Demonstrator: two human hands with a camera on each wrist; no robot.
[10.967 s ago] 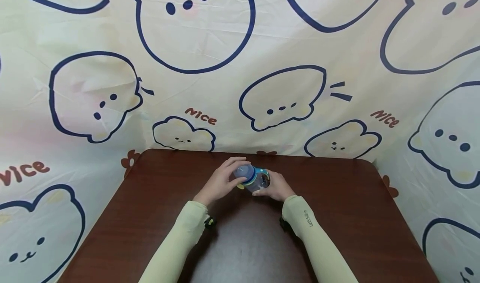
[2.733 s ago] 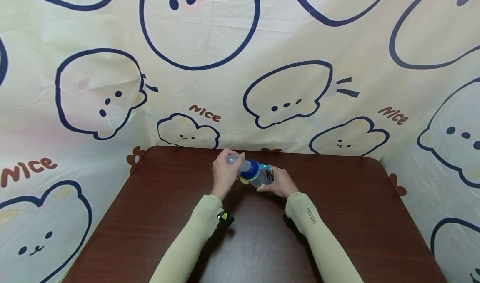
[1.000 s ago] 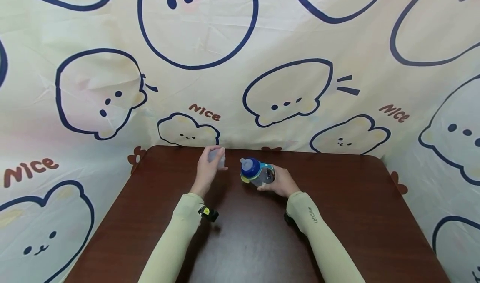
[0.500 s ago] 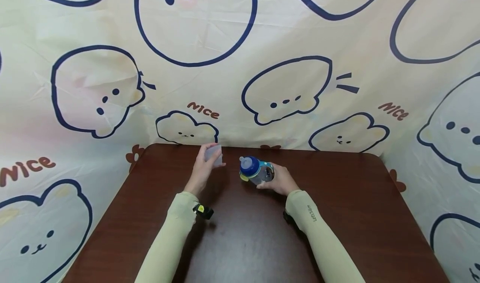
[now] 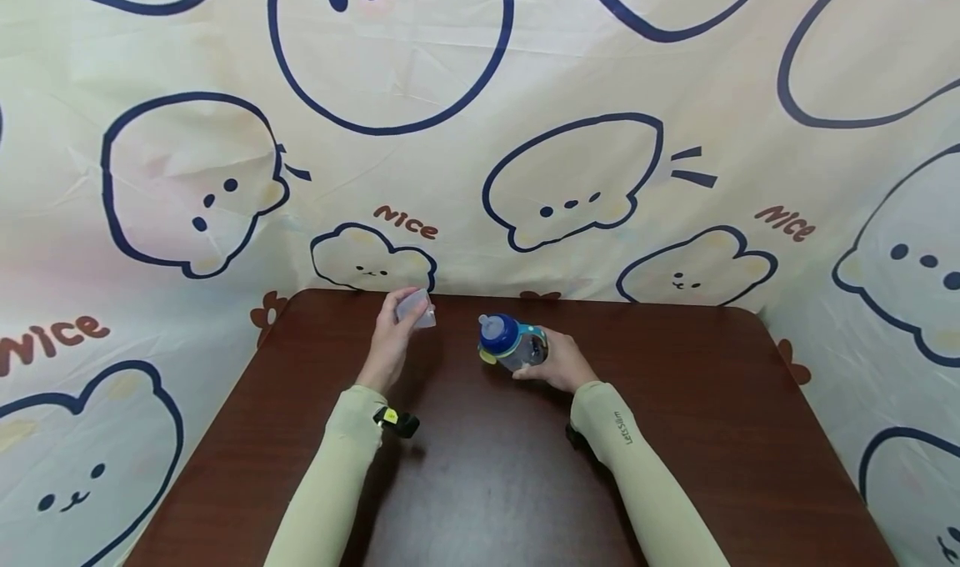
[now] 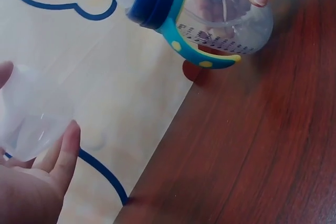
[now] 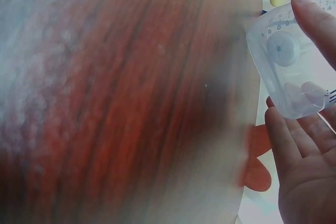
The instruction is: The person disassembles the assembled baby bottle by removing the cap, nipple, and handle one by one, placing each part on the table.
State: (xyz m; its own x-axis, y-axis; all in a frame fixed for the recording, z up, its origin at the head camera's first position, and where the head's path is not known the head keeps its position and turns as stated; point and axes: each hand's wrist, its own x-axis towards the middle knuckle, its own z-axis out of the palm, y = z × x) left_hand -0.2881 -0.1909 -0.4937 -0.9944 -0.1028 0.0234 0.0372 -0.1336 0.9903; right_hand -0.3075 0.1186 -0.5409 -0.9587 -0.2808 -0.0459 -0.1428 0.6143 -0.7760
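Head view: the left hand (image 5: 387,338) is pinching a clear cap (image 5: 410,303), left of the bottle (image 5: 513,343) the right hand (image 5: 562,362) is gripping at far centre. Left wrist: fingers (image 6: 66,155) are cupping the cap. Right wrist: fingers are clasping the bottle.

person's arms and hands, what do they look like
Pale yellow-green left sleeve and right sleeve, the right with dark lettering; a black device with a yellow patch at the left wrist, a partly hidden dark device at the right. Left hand and right hand are bare.
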